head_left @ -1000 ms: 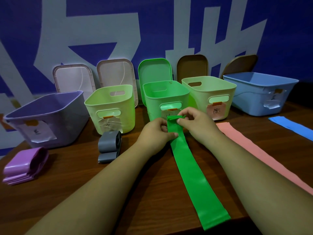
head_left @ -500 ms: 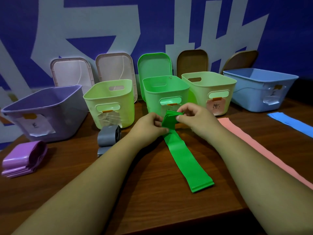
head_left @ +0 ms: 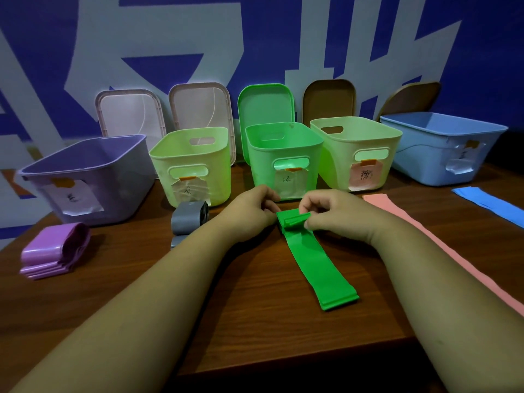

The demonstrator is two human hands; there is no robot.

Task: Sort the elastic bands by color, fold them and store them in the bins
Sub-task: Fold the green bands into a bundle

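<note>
A green elastic band (head_left: 312, 256) lies on the wooden table, its far end gathered into a small stack of folds. My left hand (head_left: 252, 211) pinches the left side of that stack and my right hand (head_left: 331, 212) pinches its right side. The loose tail runs toward me and ends near the table's front. Behind my hands stands the green bin (head_left: 283, 154) with a paper label. A folded purple band (head_left: 54, 251) lies at the left, a folded grey band (head_left: 188, 219) beside my left wrist. A pink band (head_left: 442, 251) and a blue band (head_left: 487, 202) lie flat at the right.
A row of open bins lines the back: purple bin (head_left: 82, 177), pale green bin (head_left: 192, 163), pale yellow-green bin (head_left: 357, 148), blue bin (head_left: 442, 146). Several lids (head_left: 198, 109) lean on the blue and white wall behind. The table's front edge (head_left: 297, 361) is close below my forearms.
The green band's loose tail has grown shorter as more of it went into the folded stack between my hands. Both hands stayed in front of the green bin.
</note>
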